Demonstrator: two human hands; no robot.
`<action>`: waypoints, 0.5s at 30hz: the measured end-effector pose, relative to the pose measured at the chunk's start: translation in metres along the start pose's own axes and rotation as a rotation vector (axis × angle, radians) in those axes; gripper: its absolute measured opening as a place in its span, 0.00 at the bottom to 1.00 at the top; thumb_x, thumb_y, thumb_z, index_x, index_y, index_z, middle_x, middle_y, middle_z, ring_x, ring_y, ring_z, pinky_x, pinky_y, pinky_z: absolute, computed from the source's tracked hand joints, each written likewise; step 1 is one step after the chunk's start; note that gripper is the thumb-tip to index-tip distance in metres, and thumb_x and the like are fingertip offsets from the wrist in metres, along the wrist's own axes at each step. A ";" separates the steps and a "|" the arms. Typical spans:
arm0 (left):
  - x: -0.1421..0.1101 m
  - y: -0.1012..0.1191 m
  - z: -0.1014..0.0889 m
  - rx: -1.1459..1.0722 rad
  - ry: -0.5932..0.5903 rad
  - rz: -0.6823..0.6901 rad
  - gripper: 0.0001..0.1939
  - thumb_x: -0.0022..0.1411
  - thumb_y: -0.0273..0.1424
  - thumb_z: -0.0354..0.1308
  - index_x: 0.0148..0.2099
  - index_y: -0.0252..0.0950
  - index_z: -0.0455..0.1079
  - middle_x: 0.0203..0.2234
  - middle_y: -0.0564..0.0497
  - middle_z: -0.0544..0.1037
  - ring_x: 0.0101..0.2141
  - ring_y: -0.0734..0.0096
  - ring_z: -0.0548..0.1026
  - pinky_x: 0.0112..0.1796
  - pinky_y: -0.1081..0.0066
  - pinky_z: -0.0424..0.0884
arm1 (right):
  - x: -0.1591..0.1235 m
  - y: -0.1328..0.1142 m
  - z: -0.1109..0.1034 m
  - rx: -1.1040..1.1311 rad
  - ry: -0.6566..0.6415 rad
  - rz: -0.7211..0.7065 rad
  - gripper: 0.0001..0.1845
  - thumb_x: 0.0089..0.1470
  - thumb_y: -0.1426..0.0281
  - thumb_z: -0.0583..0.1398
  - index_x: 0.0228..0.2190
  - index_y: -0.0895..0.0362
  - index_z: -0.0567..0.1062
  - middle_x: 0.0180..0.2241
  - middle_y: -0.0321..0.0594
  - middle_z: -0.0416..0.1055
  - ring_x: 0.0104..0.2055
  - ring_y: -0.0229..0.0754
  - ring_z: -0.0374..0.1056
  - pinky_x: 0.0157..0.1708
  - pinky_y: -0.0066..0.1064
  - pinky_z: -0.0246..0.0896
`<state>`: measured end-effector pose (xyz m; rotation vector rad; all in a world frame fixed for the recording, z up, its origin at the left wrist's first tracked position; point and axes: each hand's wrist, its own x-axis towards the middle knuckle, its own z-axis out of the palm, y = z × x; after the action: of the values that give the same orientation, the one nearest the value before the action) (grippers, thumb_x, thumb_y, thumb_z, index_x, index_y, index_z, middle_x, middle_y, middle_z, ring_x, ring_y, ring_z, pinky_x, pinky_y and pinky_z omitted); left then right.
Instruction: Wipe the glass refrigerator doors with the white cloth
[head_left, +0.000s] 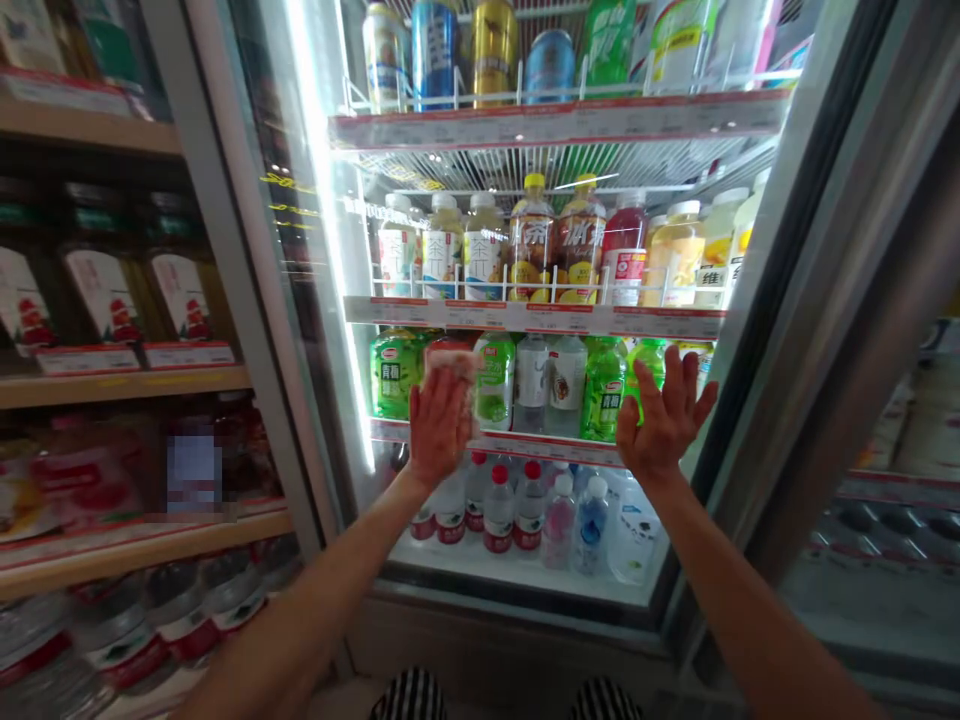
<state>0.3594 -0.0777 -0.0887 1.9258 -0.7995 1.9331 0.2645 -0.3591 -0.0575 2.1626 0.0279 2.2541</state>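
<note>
My left hand (437, 425) lies flat over a pale pink cloth (454, 364), which it presses toward the glass front of a lit drinks cooler. Part of the cloth is hidden under the palm and fingers. To the right, my right hand (666, 420) is raised with its fingers spread and holds nothing. Whether its fingertips touch the glass I cannot tell. Behind the hands stand green bottles (495, 382) and clear bottles with white labels (568, 372) on a cooler shelf.
Cans (493, 50) fill the top cooler shelf, with tea and juice bottles (532, 238) below. Red-capped water bottles (499, 510) stand at the bottom. A metal door frame (795, 400) runs along the right. Wooden shelves (120, 385) with bottles are at left.
</note>
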 end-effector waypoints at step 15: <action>0.011 0.008 -0.001 -0.028 -0.036 0.219 0.27 0.60 0.28 0.49 0.61 0.36 0.52 0.58 0.42 0.61 0.61 0.64 0.50 0.60 0.57 0.42 | 0.001 -0.001 0.000 0.011 0.038 -0.026 0.25 0.52 0.70 0.53 0.53 0.50 0.63 0.61 0.43 0.51 0.63 0.50 0.46 0.60 0.53 0.36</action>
<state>0.3539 -0.0855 -0.0787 1.9315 -1.0825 2.0013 0.2642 -0.3585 -0.0562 2.1111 0.0691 2.2864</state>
